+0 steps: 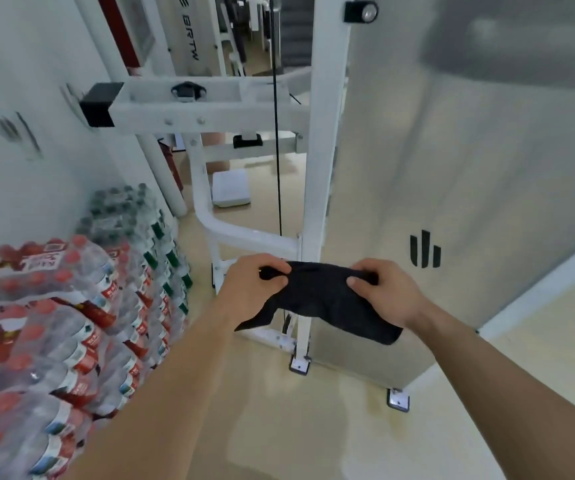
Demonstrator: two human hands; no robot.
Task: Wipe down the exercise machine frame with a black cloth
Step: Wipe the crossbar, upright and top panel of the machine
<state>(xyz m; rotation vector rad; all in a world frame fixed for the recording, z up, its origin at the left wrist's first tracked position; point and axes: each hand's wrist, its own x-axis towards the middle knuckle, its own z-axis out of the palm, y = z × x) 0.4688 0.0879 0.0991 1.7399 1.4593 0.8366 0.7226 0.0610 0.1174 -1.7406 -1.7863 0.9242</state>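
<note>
Both hands are pinching the black cloth (pixel 327 299) between them, the left hand (pixel 251 289) gripping its left end, the right hand (pixel 386 292) its right. Behind it the white machine frame (pixel 317 188) is standing upright, with stacked water bottle packs (pixel 71 323) lying to the left.

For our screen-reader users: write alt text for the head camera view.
The left hand and right hand grip a black cloth between them, before a white exercise machine frame. Stacked packs of bottled water sit at left; a grey panel stands at right.
</note>
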